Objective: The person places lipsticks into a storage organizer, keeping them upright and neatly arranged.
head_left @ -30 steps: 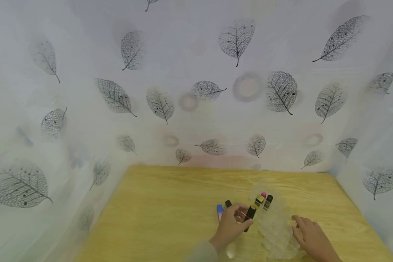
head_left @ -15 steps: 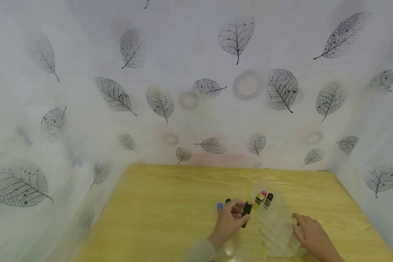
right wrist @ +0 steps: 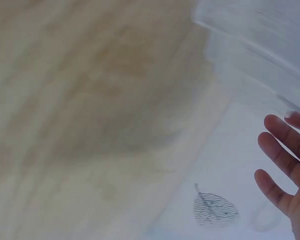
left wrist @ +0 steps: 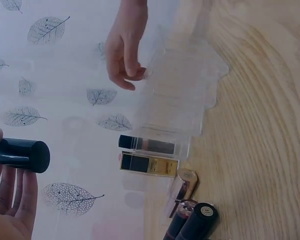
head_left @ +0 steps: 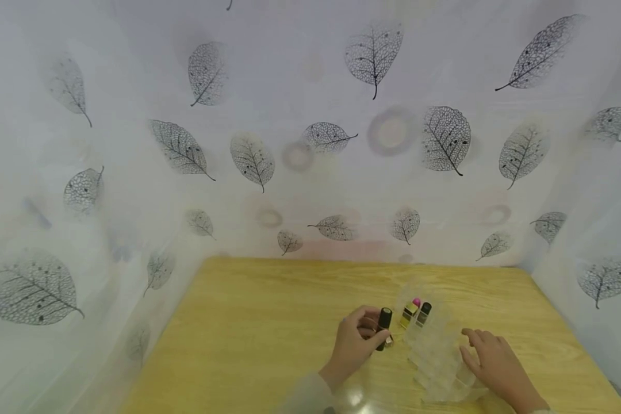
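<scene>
My left hand (head_left: 353, 344) grips a black lipstick tube (left wrist: 25, 155) between thumb and fingers, holding it tilted above the table, left of a clear stepped plastic organizer (head_left: 437, 362). Standing in the organizer's far slots are a black-and-gold lipstick (left wrist: 149, 164) and a dark-capped tube (left wrist: 155, 145). A pink top (head_left: 416, 302) shows beside them. My right hand (head_left: 497, 362) lies at the organizer's right side with fingers relaxed. Its fingertips are close to the clear wall (right wrist: 260, 55); whether they touch cannot be told.
More tubes stand beyond the left hand in the left wrist view: a rose-gold one (left wrist: 184, 182) and dark ones, including a black one (left wrist: 202, 220). The wooden table (head_left: 248, 333) meets white leaf-printed sheeting (head_left: 310, 190) at its back and sides.
My left hand has shifted left and slightly farther from me with the lipstick tube, and now covers the blue tube seen earlier. The right hand has hardly moved.
</scene>
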{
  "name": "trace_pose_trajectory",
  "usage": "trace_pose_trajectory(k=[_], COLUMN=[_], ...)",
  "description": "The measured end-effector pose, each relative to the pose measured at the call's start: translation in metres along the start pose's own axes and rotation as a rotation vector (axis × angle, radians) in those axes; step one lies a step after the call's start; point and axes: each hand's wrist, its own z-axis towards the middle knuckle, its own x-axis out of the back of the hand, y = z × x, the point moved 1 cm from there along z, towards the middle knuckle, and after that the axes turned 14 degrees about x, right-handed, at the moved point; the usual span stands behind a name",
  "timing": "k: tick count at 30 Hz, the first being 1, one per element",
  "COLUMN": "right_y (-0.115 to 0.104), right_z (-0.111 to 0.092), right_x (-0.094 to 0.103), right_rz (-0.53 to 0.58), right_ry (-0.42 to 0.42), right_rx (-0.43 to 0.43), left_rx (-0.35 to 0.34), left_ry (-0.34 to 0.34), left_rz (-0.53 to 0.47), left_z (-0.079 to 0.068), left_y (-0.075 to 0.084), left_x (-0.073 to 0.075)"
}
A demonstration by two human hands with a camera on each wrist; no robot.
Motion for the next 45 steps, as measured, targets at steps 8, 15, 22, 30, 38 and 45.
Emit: trace_pose_trajectory(k=[8, 15, 22, 30, 38, 45], right_y=[-0.044, -0.095, -0.114, -0.116, -0.113, -0.111], right_z=[0.038, 0.067, 0.088, 0.094, 0.087, 0.08], right_x=[0.039, 0.073, 0.079, 0.073, 0.074, 0.065], right_rz=[0.103, 0.307, 0.33, 0.338, 0.416, 0.429], right_ry=[0.276, 0.449, 0.446, 0.449, 0.49, 0.465], right_rx=[0.065, 0.273, 0.392, 0.478, 0.428, 0.378], left_rx=[-0.045, -0.142, -0.186, -0.189, -0.209, -0.267], left_ry=[-0.005, -0.007, -0.009, -0.02, -0.003, -0.006], left_rz=[0.037, 0.081, 0.12, 0.136, 0.094, 0.051], left_z=[-0.004, -0.008, -0.011, -0.013, -0.011, -0.01], left_y=[-0.006, -0.002, 0.002, 0.009, 0.01, 0.018], left_x=[0.0, -0.001, 0.0, 0.001, 0.006, 0.008])
